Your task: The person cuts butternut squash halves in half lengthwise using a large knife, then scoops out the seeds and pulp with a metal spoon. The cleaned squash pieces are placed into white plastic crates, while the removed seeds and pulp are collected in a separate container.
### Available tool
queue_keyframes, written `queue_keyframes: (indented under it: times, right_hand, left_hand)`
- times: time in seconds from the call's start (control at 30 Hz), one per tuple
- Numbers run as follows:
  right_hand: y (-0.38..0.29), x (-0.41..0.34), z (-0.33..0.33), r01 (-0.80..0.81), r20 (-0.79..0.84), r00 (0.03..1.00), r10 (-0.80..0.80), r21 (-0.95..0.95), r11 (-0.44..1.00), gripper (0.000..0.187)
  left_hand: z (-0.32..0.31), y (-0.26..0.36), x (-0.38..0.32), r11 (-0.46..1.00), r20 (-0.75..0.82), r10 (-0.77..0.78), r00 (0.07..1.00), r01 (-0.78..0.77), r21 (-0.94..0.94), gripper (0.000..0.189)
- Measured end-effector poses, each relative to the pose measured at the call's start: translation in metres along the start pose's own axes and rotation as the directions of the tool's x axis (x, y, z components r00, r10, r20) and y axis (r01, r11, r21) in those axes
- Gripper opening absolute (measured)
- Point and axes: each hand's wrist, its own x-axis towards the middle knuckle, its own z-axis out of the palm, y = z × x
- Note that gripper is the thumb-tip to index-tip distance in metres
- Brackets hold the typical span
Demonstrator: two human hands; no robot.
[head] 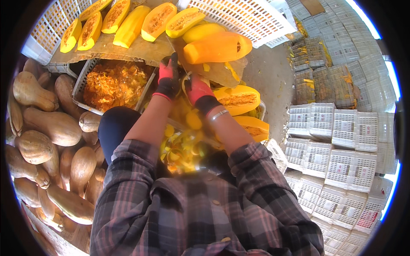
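Observation:
My left hand (168,76), in a red and black glove, is by the front edge of a worn wooden board (137,52). Its fingertips are at a thin metal blade, apparently a knife (171,44); whether they grip it is unclear. The near end of the blade meets my right hand (200,91), gloved alike, which is closed around that tool. Under the right hand shows a pale rounded piece, mostly hidden. Peeled squash halves (159,21) with seedy hollows line the board's far side. A whole peeled orange squash (217,48) lies on the right of it.
A crate of orange pulp and seeds (115,84) stands left of my arms. Unpeeled tan squashes (53,124) are heaped at left. Yellow peelings (177,152) lie below my forearms. Cut squash (241,100) sits at right. White plastic crates (344,166) are stacked far right.

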Motion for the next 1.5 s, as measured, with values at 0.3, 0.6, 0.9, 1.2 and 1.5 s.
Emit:
queue_keyframes:
  times: [0.3,0.6,0.9,1.2,1.5]
  right_hand:
    - [-0.024,-0.071,-0.064,-0.388,0.311,0.900,0.304,0.260,0.884,0.032]
    - [-0.012,-0.188,-0.116,-0.646,0.353,0.763,0.542,0.454,0.613,0.037]
    - [0.031,-0.203,-0.129,-0.631,0.246,0.666,0.704,0.689,0.357,0.036]
    - [0.067,-0.162,-0.144,-0.450,0.319,0.648,0.691,0.893,0.010,0.026]
    - [0.073,-0.145,-0.126,-0.479,0.337,0.707,0.622,0.875,0.072,0.026]
  left_hand:
    - [-0.002,0.011,-0.041,0.991,0.225,-0.069,0.972,0.094,-0.100,0.055]
    - [-0.016,-0.051,-0.120,0.992,0.538,-0.119,0.834,0.078,0.099,0.043]
    - [0.052,0.026,-0.095,0.057,0.591,0.570,0.571,-0.745,0.665,0.050]
    - [0.108,0.078,0.035,0.266,0.431,-0.006,0.902,-0.414,0.871,0.075]
    - [0.074,0.009,0.011,0.335,0.350,0.081,0.933,-0.356,0.872,0.076]
